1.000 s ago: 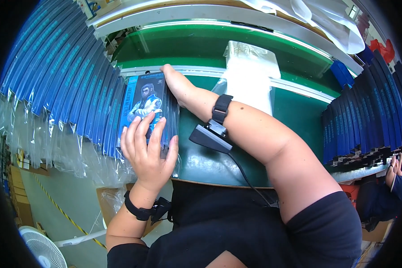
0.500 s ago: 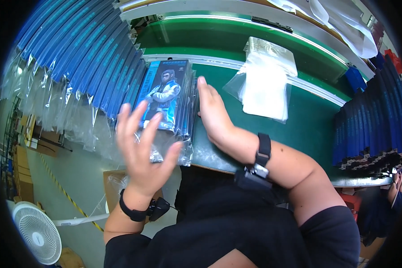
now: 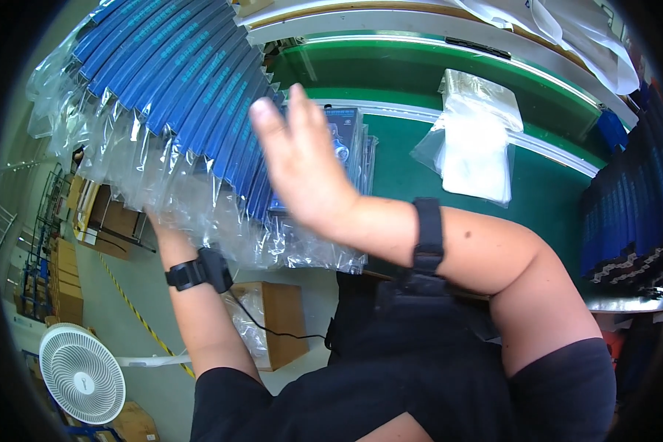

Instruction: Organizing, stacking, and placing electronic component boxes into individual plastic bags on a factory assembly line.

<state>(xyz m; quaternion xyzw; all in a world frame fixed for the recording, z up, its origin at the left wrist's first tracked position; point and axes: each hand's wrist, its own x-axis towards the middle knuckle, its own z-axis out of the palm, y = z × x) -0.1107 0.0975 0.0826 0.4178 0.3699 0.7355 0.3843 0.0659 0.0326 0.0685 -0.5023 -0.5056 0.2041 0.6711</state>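
Observation:
A long row of blue boxes in clear plastic bags stands on edge at the left. My right hand is open beside the near end of the row, fingers raised and apart. Partly behind it lies a small stack of bagged boxes with a dark, printed front. Whether the palm touches the boxes cannot be made out. At the left, my left hand reaches in behind the hanging bag ends; its fingers are hidden there.
Clear empty bags lie piled on the green table. Another row of blue boxes stands at the right. Below the table's left side are an open carton and a white fan. A cable runs from my left wrist strap.
My left hand has moved left, from the stack's front to behind the bag ends. My right hand has shifted left across the printed box. The view has shifted too.

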